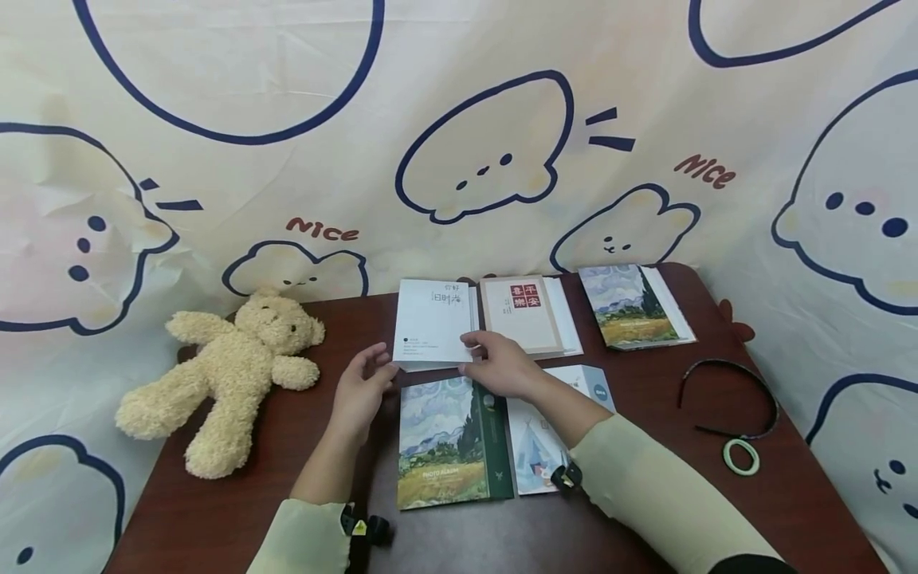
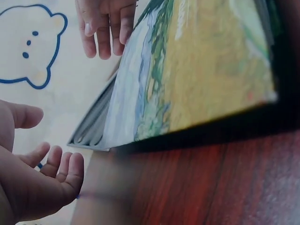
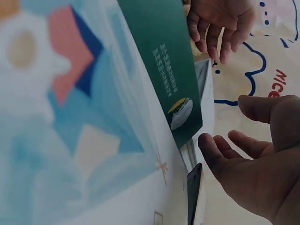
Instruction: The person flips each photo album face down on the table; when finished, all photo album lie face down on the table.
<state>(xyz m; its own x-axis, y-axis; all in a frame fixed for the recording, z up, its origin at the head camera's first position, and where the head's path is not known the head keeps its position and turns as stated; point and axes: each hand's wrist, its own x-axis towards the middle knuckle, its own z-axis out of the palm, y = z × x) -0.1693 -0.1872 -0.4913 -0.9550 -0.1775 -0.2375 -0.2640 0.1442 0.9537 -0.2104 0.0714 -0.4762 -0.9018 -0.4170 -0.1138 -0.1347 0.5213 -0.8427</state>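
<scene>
A white-covered book (image 1: 430,319) with dark lettering lies in the back row. My left hand (image 1: 362,391) is at its lower left corner, fingers loosely bent. At the lower right corner is my right hand (image 1: 502,365), thumb and forefinger apart. Nothing shows between the fingers of the left hand (image 2: 42,183) or the right hand (image 3: 258,164) in the wrist views. Just below the hands lies a photo album (image 1: 441,446) with a painted landscape cover and green spine. Beside it, partly under my right forearm, is a pale blue book (image 1: 534,446) with a tent picture.
A beige book (image 1: 516,319) with a red square print and another landscape-covered album (image 1: 627,311) lie along the back. A cream teddy bear (image 1: 237,367) is at the left. On the right are a black headband (image 1: 770,399) and a green ring (image 1: 741,457).
</scene>
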